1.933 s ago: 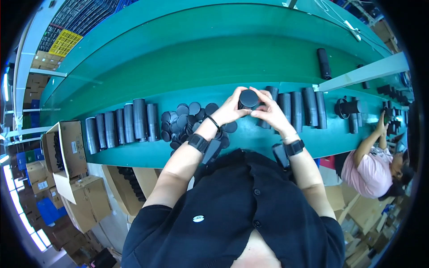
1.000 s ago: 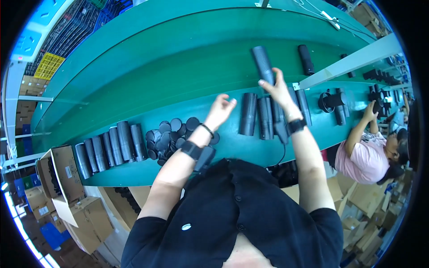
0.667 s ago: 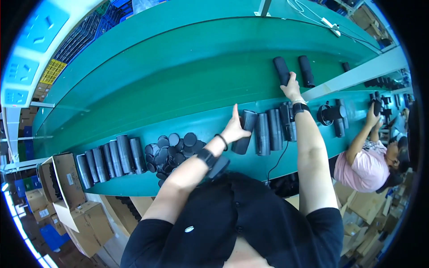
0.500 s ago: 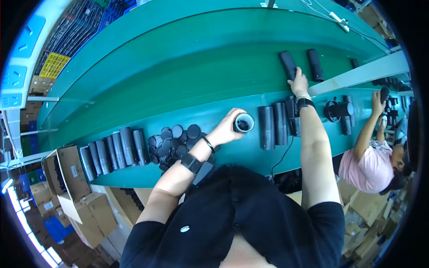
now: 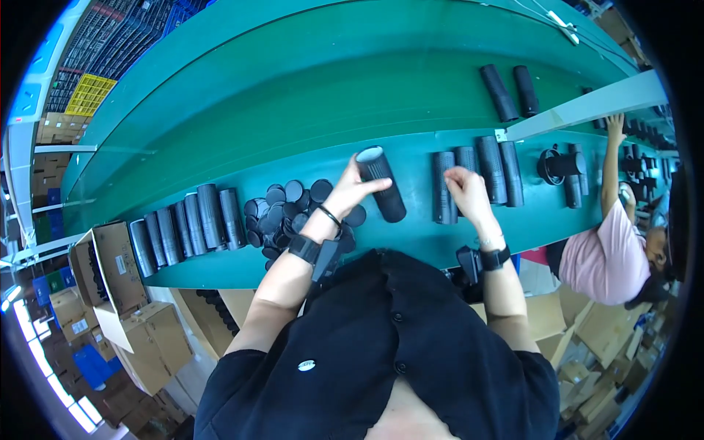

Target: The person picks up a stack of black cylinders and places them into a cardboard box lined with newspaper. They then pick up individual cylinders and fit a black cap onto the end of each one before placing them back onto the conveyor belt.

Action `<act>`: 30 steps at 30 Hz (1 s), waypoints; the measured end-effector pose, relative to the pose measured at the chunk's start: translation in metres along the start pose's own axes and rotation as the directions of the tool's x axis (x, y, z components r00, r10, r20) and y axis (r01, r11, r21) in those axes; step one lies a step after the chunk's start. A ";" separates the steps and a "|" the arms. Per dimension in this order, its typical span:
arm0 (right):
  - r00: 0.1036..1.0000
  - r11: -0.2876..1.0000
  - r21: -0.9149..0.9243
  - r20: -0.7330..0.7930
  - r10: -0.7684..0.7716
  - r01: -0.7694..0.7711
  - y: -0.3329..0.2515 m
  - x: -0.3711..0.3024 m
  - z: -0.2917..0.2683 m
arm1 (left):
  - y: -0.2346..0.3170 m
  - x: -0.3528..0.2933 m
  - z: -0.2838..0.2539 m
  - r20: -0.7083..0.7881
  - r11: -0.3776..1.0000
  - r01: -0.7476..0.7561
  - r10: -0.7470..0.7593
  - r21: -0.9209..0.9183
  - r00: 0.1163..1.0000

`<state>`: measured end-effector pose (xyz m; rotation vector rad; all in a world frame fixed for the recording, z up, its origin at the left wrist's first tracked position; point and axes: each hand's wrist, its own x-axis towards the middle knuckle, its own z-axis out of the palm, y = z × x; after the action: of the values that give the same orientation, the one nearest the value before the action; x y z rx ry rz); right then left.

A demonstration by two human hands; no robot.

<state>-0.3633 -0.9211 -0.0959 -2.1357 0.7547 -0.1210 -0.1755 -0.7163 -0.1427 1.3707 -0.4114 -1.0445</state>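
Note:
My left hand [image 5: 347, 192] grips a black ribbed cylindrical tube [image 5: 391, 202], its fingers and thumb wrapped round the upper part. The tube is tilted, and its far end shows a pale round opening. Farther right, my right hand [image 5: 470, 195] hovers over or rests on a row of black tubes [image 5: 491, 169]; I cannot tell whether it touches them. Its fingers are curled together, and anything between them is hidden. A pile of black round caps [image 5: 294, 192] lies just left of my left hand.
Another row of black tubes [image 5: 211, 220] lines the bench's left end, beside an open cardboard box [image 5: 117, 271]. Two tubes [image 5: 499, 93] lie on the green belt [image 5: 308, 95] beyond a pale metal bar [image 5: 587, 108]. A co-worker in a pink shirt [image 5: 605, 260] reaches across at right.
My right hand has let go of a tube on the belt and come back toward me, over the right row. My left hand has tipped its tube, so its side now shows.

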 end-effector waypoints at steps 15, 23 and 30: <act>0.989 0.942 -0.303 -0.075 0.128 -0.145 0.021 -0.037 0.053 | 0.004 -0.004 -0.009 -0.395 0.432 0.245 0.300 0.868 0.868; 0.985 0.867 0.486 0.060 -0.161 0.112 -0.006 -0.045 0.059 | 0.007 -0.011 0.046 0.234 0.999 -0.036 0.028 0.033 0.972; 0.990 0.674 0.738 0.101 -0.094 -0.011 -0.023 -0.036 0.029 | 0.005 -0.016 0.044 0.305 0.812 -0.376 0.257 0.447 0.917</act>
<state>-0.3720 -0.8701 -0.0914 -1.3522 0.4562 -0.2610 -0.2160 -0.7298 -0.1238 1.5619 -1.1144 -0.8432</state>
